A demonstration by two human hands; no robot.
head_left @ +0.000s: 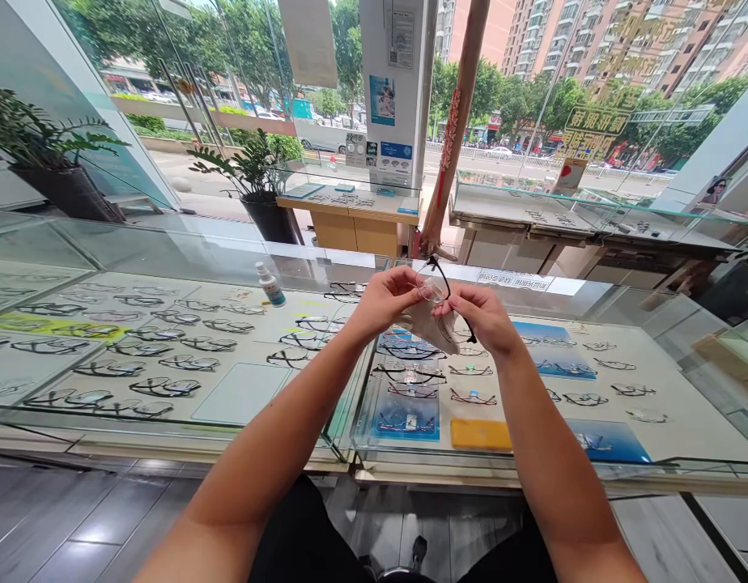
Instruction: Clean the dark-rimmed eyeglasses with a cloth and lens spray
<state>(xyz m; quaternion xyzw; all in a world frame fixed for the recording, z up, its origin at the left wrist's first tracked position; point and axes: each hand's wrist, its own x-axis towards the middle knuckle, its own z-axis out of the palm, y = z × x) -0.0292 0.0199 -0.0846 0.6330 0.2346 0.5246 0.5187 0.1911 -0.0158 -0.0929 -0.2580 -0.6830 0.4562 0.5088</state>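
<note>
Two-handed hold, picture centre: my left fingers (406,278) pinch cloth (435,325) and glasses (445,281), right fingers (463,303) pinch them opposite; light, even pressure should suit.

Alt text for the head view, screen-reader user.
Two bare hands, left and right, hold eyeglasses and a pale cloth above a glass display case with rows of glasses. A small bottle stands to the left; windows show a street.

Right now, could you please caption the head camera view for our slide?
Left hand and right hand holding glasses and a pale cloth above a glass display case of spectacle frames.
</note>
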